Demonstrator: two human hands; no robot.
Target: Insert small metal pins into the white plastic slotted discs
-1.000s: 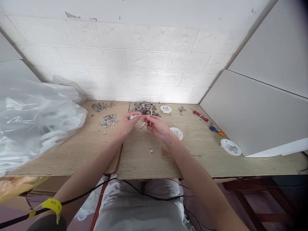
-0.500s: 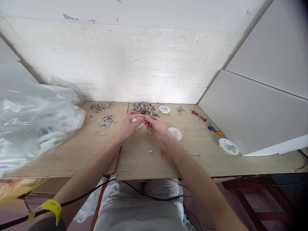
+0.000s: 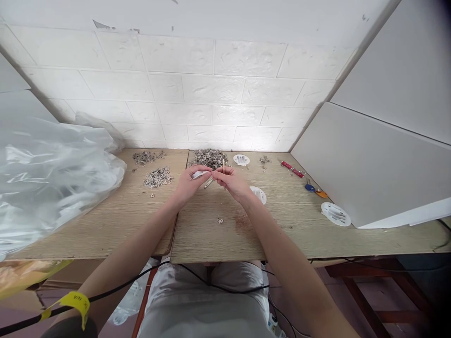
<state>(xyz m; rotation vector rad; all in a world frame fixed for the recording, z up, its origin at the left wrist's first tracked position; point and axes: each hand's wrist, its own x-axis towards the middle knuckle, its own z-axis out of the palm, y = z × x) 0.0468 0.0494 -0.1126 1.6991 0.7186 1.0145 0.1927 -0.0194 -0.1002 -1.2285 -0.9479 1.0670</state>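
Observation:
My left hand (image 3: 188,183) is closed on a white plastic piece (image 3: 198,174), mostly covered by the fingers. A thin light-coloured stick (image 3: 223,164) is in my right hand (image 3: 233,183), whose thumb and finger pinch close against the left fingertips. Whatever tiny part may sit between the fingertips is too small to tell. Just below the hands lies a narrow metal strip (image 3: 208,183). Behind them is a heap of small metal parts (image 3: 210,157). A white oval plastic piece (image 3: 260,194) is partly covered by the right wrist. Nearer me lies a small metal part (image 3: 220,221).
To the left are two piles of small metal parts (image 3: 158,177) and a large clear plastic bag (image 3: 52,178). Toward the right lie another white oval piece (image 3: 241,160), a red pen-like object (image 3: 292,169), keys (image 3: 315,189) and a slotted white piece (image 3: 336,214) beside a grey panel (image 3: 384,173).
My right hand has turned slightly and its fingers have shifted, so the stick stands more upright and shows more. The left hand stays nearly in place with the white piece.

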